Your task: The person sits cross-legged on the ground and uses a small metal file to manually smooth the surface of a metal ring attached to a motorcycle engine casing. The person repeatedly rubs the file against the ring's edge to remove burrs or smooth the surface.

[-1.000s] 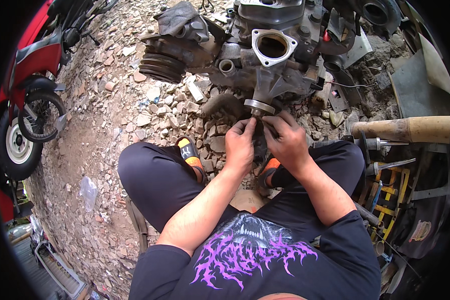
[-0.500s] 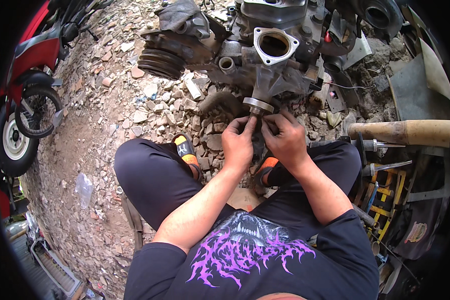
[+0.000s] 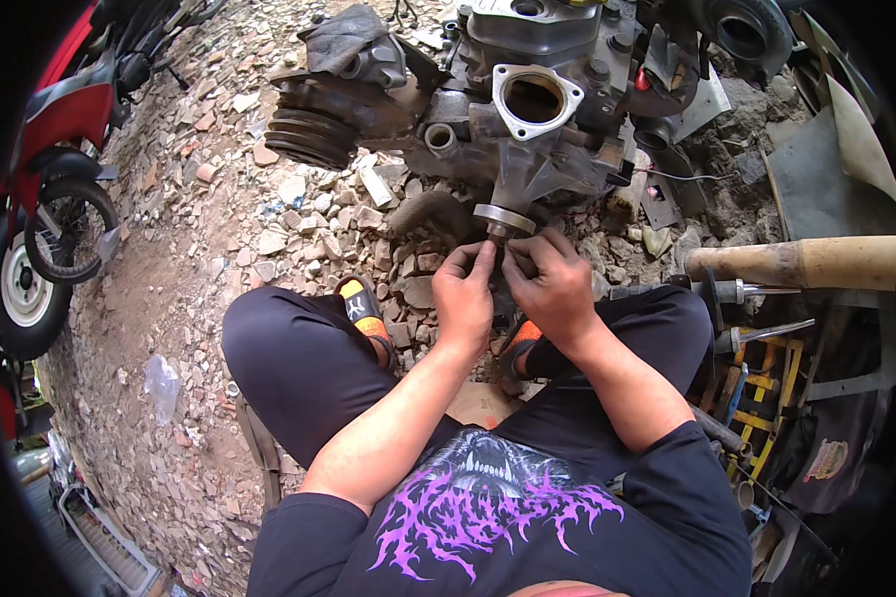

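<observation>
A greasy metal housing (image 3: 533,179) with a three-cornered open flange (image 3: 537,100) points toward me from the engine block. At its near end sits a bright round metal disc (image 3: 505,218) with a short shaft stub (image 3: 497,232) below it. My left hand (image 3: 465,294) is closed just under the disc, its thumb tip against the stub. My right hand (image 3: 551,284) is closed beside it, with thumb and fingers pinched near the same stub. Whatever lies between the fingertips is hidden. The fingers of both hands are darkened with grease.
The engine block (image 3: 543,35) stands ahead, with a grooved pulley (image 3: 314,129) on its left and a curved hose (image 3: 433,211) lying below it. Broken stone covers the ground. A bamboo pole (image 3: 796,262) and a yellow frame (image 3: 782,398) lie right; a red motorbike (image 3: 65,134) stands far left.
The whole view has shifted slightly. My right hand has drawn a little lower and closer to my left hand beneath the disc. My left thumb stays at the stub.
</observation>
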{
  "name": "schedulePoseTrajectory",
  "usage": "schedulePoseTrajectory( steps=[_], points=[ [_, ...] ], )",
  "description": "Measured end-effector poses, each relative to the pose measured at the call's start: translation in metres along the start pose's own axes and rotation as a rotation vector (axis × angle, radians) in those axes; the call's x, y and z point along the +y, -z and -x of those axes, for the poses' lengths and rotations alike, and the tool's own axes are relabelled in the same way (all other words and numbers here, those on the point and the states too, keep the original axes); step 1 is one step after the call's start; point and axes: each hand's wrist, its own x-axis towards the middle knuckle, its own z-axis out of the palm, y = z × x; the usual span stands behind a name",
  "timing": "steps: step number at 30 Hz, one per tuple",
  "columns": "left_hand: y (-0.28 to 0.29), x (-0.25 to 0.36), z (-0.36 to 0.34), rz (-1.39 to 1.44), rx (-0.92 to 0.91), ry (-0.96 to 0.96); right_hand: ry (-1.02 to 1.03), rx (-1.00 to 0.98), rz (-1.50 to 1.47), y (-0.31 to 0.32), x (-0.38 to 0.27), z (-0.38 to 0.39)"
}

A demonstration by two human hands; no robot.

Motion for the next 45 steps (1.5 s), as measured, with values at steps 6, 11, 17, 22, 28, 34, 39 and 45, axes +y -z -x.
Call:
schedulePoseTrajectory(
  steps=[6,11,17,22,28,34,39,45],
  points=[
    [0.005,0.005,0.001,-0.021,-0.031,0.036,0.003,-0.033,0.054,0.002,-0.001,0.0],
    [0.0,0.008,0.003,-0.01,0.003,0.02,0.059,0.013,0.065,-0.004,0.0,0.0],
    [0.001,0.01,0.003,0.001,0.005,0.021,0.002,-0.007,0.052,-0.003,-0.006,-0.001],
    [-0.001,0.008,0.002,-0.054,0.025,-0.008,-0.02,-0.024,0.059,-0.001,-0.008,-0.003],
    [-0.003,0.015,0.007,-0.065,0.041,-0.01,-0.032,-0.05,0.066,0.001,-0.008,-0.003],
    [0.0,0.009,0.002,-0.033,0.056,-0.015,0.006,-0.011,0.001,-0.005,-0.011,-0.007],
    [-0.003,0.014,0.005,-0.045,0.06,0.012,-0.015,-0.02,0.06,0.002,0.004,0.003],
    [-0.003,0.012,0.005,-0.025,0.05,0.013,0.033,0.03,-0.033,0.002,-0.011,-0.005]
  ],
)
